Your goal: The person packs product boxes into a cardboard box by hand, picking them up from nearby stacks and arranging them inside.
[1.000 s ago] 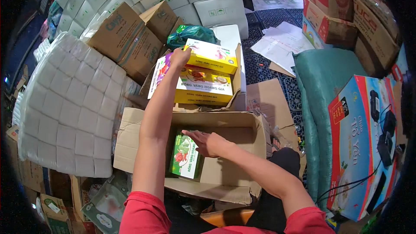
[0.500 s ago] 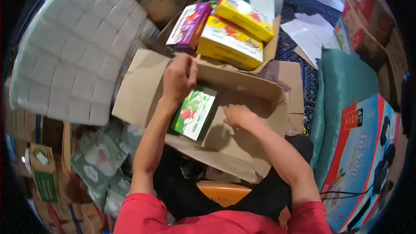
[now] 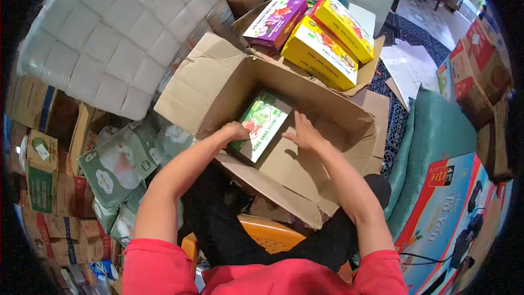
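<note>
While the left hand (image 3: 234,131) rests at the near left edge of the green box (image 3: 265,125), its fingers look bent and drawn together against it; their tips are hard to make out, so I cannot tell whether they pinch. The right hand (image 3: 307,133) is open beside the opposite long side, thumb apart from the extended fingers; whether it touches is unclear. The green box lies flat, printed face up, towards the left end of the cardboard carton (image 3: 311,97), below its raised flap (image 3: 203,84).

Beyond the carton, a purple box (image 3: 276,21) and yellow boxes (image 3: 320,53) sit in another open carton (image 3: 367,80).

I judge the green box to be stiff, fairly light card, with a smooth face that may slide under dry fingers and corners that could dent. Its two long sides give the best hold, taken low with even, gentle pressure.
</note>
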Demonstrator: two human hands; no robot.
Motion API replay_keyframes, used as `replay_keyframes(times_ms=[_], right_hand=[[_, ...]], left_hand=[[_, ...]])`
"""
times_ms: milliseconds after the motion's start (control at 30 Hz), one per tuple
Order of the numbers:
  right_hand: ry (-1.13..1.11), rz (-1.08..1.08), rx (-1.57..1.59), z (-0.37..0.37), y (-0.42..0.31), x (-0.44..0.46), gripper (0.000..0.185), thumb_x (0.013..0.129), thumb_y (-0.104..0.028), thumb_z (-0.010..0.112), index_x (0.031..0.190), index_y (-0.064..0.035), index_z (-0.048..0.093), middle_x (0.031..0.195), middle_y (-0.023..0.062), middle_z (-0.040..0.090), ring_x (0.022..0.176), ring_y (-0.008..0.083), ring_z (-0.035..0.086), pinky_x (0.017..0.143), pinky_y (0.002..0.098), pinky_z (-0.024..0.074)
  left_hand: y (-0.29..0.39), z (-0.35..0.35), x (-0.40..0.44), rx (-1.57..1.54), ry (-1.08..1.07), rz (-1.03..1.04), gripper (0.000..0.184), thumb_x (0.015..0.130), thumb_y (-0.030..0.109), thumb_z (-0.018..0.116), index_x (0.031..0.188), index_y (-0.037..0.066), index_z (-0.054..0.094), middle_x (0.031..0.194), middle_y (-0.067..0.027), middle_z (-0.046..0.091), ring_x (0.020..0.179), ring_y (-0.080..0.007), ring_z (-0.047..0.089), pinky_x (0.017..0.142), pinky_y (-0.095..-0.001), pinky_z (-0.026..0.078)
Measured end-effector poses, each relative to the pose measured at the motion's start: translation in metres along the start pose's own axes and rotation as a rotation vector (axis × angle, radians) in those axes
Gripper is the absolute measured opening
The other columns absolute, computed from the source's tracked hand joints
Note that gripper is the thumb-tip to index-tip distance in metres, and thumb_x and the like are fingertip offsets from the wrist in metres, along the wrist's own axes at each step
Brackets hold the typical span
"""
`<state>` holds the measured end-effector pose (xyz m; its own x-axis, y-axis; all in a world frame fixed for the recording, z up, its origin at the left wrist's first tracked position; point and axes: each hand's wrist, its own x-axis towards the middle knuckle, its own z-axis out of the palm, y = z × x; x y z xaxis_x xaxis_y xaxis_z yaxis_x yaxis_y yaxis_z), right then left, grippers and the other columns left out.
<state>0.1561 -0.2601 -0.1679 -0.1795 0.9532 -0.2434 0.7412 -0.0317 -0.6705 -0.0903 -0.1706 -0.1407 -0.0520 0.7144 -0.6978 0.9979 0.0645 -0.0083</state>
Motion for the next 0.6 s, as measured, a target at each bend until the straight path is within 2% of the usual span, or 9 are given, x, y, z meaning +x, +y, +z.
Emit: replay_keyframes(times_ms=[67,167,333,400,433,500,533,567,600], right_hand=[[-0.006,-0.008,0.037,0.002,0.002,0.003,0.103,0.079,-0.052,0.065,0.143,0.0074,0.011,0.144,0.0309,0.023,0.135,0.0426,0.025,0.109,0.0439,0.0290],[-0.026,-0.038,0.138,0.005,0.007,0.013,0.116,0.070,-0.055,0.072,0.143,0.0095,0.009,0.146,0.0316,0.020,0.137,0.0418,0.022,0.112,0.0434,0.0247],[-0.061,-0.052,0.290,0.009,0.017,0.025,0.130,0.059,-0.060,0.078,0.141,0.0132,0.009,0.145,0.0356,0.018,0.137,0.0423,0.020,0.113,0.0415,0.0214],[-0.005,0.002,0.258,0.027,0.030,0.037,0.133,0.055,-0.063,0.079,0.140,0.0137,0.012,0.141,0.0369,0.026,0.134,0.0434,0.027,0.112,0.0405,0.0244],[-0.030,0.037,0.232,0.020,0.027,0.033,0.129,0.057,-0.062,0.078,0.140,0.0136,0.015,0.139,0.0368,0.029,0.132,0.0438,0.031,0.110,0.0413,0.0280],[0.008,0.166,0.198,0.021,0.024,0.031,0.121,0.062,-0.059,0.076,0.140,0.0130,0.017,0.138,0.0367,0.031,0.130,0.0438,0.034,0.108,0.0417,0.0312],[-0.069,0.179,0.243,0.007,0.018,0.026,0.116,0.067,-0.056,0.074,0.140,0.0128,0.016,0.140,0.0359,0.029,0.131,0.0428,0.033,0.108,0.0418,0.0315],[0.018,0.144,0.368,-0.011,0.004,0.011,0.091,0.067,-0.053,0.075,0.132,0.0028,0.045,0.130,0.0243,0.051,0.121,0.0350,0.050,0.101,0.0395,0.0397],[-0.024,0.206,0.302,0.001,0.020,0.035,0.081,0.068,-0.055,0.072,0.125,-0.0011,0.053,0.124,0.0214,0.056,0.116,0.0339,0.053,0.099,0.0384,0.0417]], left_hand=[[-0.014,0.028,0.050,-0.140,-0.003,-0.016,0.068,0.075,0.047,0.063,0.122,-0.002,0.057,0.127,-0.0186,0.055,0.111,-0.0355,0.057,0.086,-0.0503,0.049],[0.017,0.012,0.009,-0.311,-0.044,-0.192,0.058,0.083,0.049,0.060,0.122,0.005,0.056,0.126,-0.0180,0.055,0.114,-0.0258,0.055,0.090,-0.0489,0.044],[0.000,0.020,0.010,-0.655,-0.188,-0.107,0.050,0.088,0.052,0.051,0.116,0.011,0.060,0.119,-0.0164,0.058,0.109,-0.0332,0.054,0.087,-0.0631,0.037],[0.008,0.008,-0.006,-0.617,-0.233,-0.130,0.043,0.085,0.040,0.053,0.117,0.010,0.056,0.122,-0.0163,0.054,0.112,-0.0355,0.050,0.090,-0.0625,0.037],[0.011,0.002,-0.016,-0.602,-0.252,-0.144,0.041,0.083,0.033,0.055,0.117,0.010,0.054,0.124,-0.0162,0.052,0.114,-0.0366,0.049,0.092,-0.0623,0.036],[-0.011,0.016,0.028,-0.719,-0.399,-0.169,0.046,0.082,0.033,0.057,0.120,0.007,0.052,0.123,-0.0153,0.053,0.113,-0.0328,0.051,0.092,-0.0590,0.038],[0.002,0.005,-0.012,-0.703,-0.315,-0.150,0.049,0.083,0.034,0.057,0.124,0.008,0.050,0.126,-0.0160,0.052,0.115,-0.0325,0.050,0.093,-0.0591,0.038],[0.020,-0.007,-0.056,-0.689,-0.230,-0.129,0.052,0.083,0.035,0.056,0.127,0.009,0.047,0.129,-0.0168,0.050,0.117,-0.0322,0.049,0.093,-0.0592,0.038],[0.021,-0.011,-0.052,-0.676,-0.220,-0.136,0.048,0.083,0.036,0.056,0.124,0.010,0.049,0.128,-0.0167,0.051,0.117,-0.0324,0.049,0.093,-0.0596,0.038]])
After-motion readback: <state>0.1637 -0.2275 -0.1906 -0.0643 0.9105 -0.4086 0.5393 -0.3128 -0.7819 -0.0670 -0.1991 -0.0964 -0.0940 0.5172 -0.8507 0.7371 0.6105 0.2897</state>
